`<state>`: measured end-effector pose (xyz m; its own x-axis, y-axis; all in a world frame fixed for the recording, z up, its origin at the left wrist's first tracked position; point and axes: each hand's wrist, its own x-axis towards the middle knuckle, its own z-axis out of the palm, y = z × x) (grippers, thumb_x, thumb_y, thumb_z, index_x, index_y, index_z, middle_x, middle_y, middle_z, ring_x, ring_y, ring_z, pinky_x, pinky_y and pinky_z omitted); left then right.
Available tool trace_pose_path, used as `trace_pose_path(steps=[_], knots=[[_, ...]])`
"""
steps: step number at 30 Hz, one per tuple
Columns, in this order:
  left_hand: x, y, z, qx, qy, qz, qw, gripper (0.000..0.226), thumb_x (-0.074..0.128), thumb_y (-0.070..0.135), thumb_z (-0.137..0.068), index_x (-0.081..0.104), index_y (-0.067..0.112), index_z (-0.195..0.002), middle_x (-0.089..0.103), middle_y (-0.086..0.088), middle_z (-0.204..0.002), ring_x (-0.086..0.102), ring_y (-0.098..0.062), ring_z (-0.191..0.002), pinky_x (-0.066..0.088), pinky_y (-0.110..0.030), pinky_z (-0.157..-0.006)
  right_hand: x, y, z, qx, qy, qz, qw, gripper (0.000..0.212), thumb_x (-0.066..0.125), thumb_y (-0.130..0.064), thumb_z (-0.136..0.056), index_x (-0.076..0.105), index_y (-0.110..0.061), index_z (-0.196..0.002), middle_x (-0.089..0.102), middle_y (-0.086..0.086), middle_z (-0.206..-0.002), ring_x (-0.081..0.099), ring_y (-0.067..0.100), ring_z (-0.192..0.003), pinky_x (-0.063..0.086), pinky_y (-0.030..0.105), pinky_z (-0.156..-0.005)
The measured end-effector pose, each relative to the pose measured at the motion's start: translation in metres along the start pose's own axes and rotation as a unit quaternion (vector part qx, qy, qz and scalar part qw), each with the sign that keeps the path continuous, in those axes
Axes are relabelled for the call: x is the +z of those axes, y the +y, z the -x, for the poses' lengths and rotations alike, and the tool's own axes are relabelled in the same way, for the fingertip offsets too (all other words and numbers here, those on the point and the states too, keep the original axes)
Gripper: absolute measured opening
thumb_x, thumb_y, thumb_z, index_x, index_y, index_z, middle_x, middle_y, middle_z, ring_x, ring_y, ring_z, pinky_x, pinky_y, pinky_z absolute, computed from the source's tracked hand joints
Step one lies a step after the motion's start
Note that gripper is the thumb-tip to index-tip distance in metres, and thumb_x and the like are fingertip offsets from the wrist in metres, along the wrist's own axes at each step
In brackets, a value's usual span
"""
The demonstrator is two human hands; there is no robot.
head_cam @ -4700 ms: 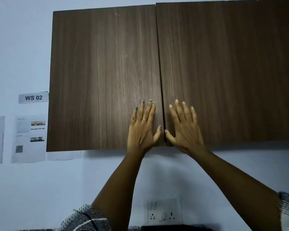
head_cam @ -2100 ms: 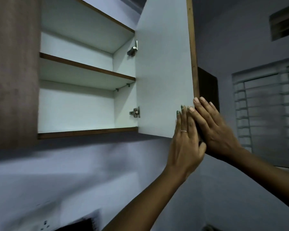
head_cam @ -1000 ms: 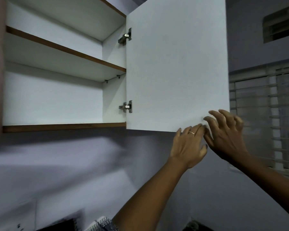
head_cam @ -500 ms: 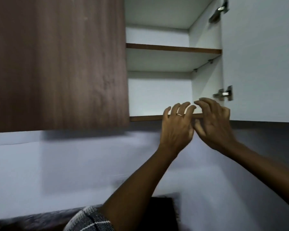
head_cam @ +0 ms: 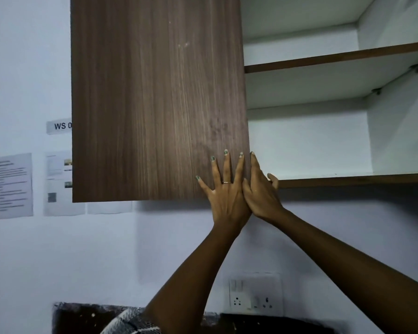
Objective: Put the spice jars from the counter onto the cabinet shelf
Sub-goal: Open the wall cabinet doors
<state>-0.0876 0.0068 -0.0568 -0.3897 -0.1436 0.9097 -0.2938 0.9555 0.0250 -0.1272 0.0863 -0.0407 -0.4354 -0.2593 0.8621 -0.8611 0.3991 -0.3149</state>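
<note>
Wall cabinet seen from below, with the left door (head_cam: pixel 158 97) as landmark: dark wood grain, shut or nearly so, hiding the left half of the carcass. Left hand (head_cam: pixel 225 189) laid flat against the lower right corner of that door, fingers straight and spread, green-painted nails uppermost, a thin ring (head_cam: pixel 226 182) on one finger; nothing gripped. Right hand (head_cam: pixel 261 189) pressed against the left hand at the door's right edge, index finger straight along that edge, thumb tip on the front lip of the bottom shelf (head_cam: pixel 355 180); whether the remaining fingers hook behind the door edge cannot be told, since the door and the left hand hide them. Right of the door, open white interior: middle shelf (head_cam: pixel 336 57) with a brown front edge above, bottom shelf below, both bare where visible; a shelf peg and part of a metal fitting at the far right wall of the carcass. No spice jars in view; counter (head_cam: pixel 82 318) only as a dark speckled strip far below the door, crossed by the left forearm and a patterned sleeve (head_cam: pixel 130 324). Left of the door, on the white wall: a label (head_cam: pixel 58 126) reading "WS 0", partly covered by the door, and printed sheets (head_cam: pixel 12 185) beneath it. Below the door's right corner, a white socket plate (head_cam: pixel 255 295) on the wall, between the two forearms.
</note>
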Motion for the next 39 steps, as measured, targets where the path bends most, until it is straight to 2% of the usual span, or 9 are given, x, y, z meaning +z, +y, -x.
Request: trace_pose_path(steps=[2, 4, 9, 12, 17, 25, 30, 34, 39], knots=[[0.004, 0.000, -0.003, -0.002, 0.011, -0.008, 1.000, 0.093, 0.047, 0.055, -0.088, -0.022, 0.030, -0.144, -0.016, -0.007, -0.159, -0.015, -0.037, -0.145, 0.002, -0.071, -0.106, 0.007, 0.001, -0.005, 0.007, 0.015, 0.004, 1.000, 0.058, 0.031, -0.025, -0.100, 0.004, -0.015, -0.151, 0.067, 0.010, -0.111, 0.058, 0.021, -0.113, 0.010, 0.040, -0.113], [0.004, 0.002, -0.003, -0.004, 0.009, -0.012, 1.000, 0.092, 0.048, 0.053, -0.088, -0.018, 0.028, -0.147, -0.016, -0.009, -0.159, -0.015, -0.038, -0.144, 0.002, -0.072, -0.105, 0.008, 0.003, -0.007, 0.020, 0.015, -0.009, 1.000, 0.056, 0.030, -0.025, -0.101, 0.007, -0.017, -0.151, 0.069, 0.010, -0.104, 0.058, 0.021, -0.112, 0.009, 0.038, -0.113], [-0.002, 0.014, -0.001, -0.035, -0.026, -0.002, 0.999, 0.093, 0.052, 0.049, -0.089, -0.018, 0.026, -0.148, -0.021, -0.010, -0.158, -0.019, -0.039, -0.143, 0.003, -0.071, -0.106, -0.002, 0.000, -0.006, 0.046, -0.011, -0.086, 0.995, 0.054, 0.037, -0.020, -0.101, 0.014, -0.021, -0.150, 0.063, 0.013, -0.120, 0.050, 0.023, -0.122, 0.010, 0.037, -0.117], [-0.011, 0.019, 0.003, -0.047, -0.041, 0.003, 0.998, 0.098, 0.054, 0.047, -0.089, -0.024, 0.028, -0.145, -0.022, -0.010, -0.157, -0.017, -0.040, -0.143, 0.007, -0.071, -0.106, -0.010, -0.003, -0.001, 0.064, -0.030, -0.174, 0.982, 0.057, 0.045, -0.017, -0.098, 0.019, -0.022, -0.149, 0.055, 0.013, -0.134, 0.043, 0.028, -0.130, 0.028, 0.046, -0.115], [-0.033, 0.020, 0.010, -0.044, -0.045, 0.009, 0.998, 0.100, 0.052, 0.051, -0.090, -0.034, 0.030, -0.137, -0.023, -0.010, -0.157, -0.018, -0.040, -0.143, 0.009, -0.069, -0.107, -0.023, -0.021, 0.016, 0.073, -0.012, -0.261, 0.962, 0.060, 0.051, -0.010, -0.095, 0.025, -0.022, -0.148, 0.045, 0.008, -0.144, 0.048, 0.024, -0.129, 0.043, 0.040, -0.106], [-0.081, 0.012, 0.032, -0.011, -0.039, 0.048, 0.998, 0.101, 0.056, 0.054, -0.085, -0.018, 0.028, -0.148, -0.019, -0.009, -0.158, -0.015, -0.039, -0.144, 0.012, -0.067, -0.109, -0.042, -0.059, 0.051, 0.056, 0.031, -0.287, 0.956, 0.059, 0.052, -0.010, -0.094, 0.028, -0.022, -0.147, 0.046, 0.005, -0.144, 0.049, 0.021, -0.128, 0.045, 0.038, -0.104], [-0.124, 0.000, 0.049, 0.013, -0.030, 0.092, 0.995, 0.098, 0.058, 0.051, -0.085, -0.012, 0.028, -0.150, -0.013, -0.008, -0.159, -0.010, -0.039, -0.145, 0.018, -0.065, -0.109, -0.053, -0.099, 0.076, 0.043, 0.083, -0.265, 0.960, 0.057, 0.053, -0.007, -0.094, 0.032, -0.018, -0.145, 0.045, 0.004, -0.145, 0.045, 0.019, -0.132, 0.040, 0.027, -0.104], [-0.168, -0.016, 0.068, 0.034, -0.019, 0.131, 0.991, 0.095, 0.060, 0.048, -0.085, -0.007, 0.028, -0.151, -0.009, -0.006, -0.160, -0.004, -0.038, -0.146, 0.029, -0.065, -0.107, -0.065, -0.143, 0.101, 0.023, 0.129, -0.241, 0.962, 0.056, 0.055, -0.005, -0.092, 0.036, -0.014, -0.143, 0.051, 0.005, -0.139, 0.050, 0.018, -0.127, 0.043, 0.032, -0.105], [-0.229, -0.043, 0.093, 0.077, -0.011, 0.166, 0.983, 0.093, 0.062, 0.044, -0.085, -0.002, 0.029, -0.151, -0.006, -0.001, -0.161, 0.004, -0.035, -0.147, 0.052, -0.055, -0.089, -0.074, -0.201, 0.129, 0.012, 0.156, -0.215, 0.964, 0.055, 0.056, -0.007, -0.091, 0.037, -0.014, -0.143, 0.054, 0.004, -0.136, 0.051, 0.021, -0.125, 0.040, 0.046, -0.107]])
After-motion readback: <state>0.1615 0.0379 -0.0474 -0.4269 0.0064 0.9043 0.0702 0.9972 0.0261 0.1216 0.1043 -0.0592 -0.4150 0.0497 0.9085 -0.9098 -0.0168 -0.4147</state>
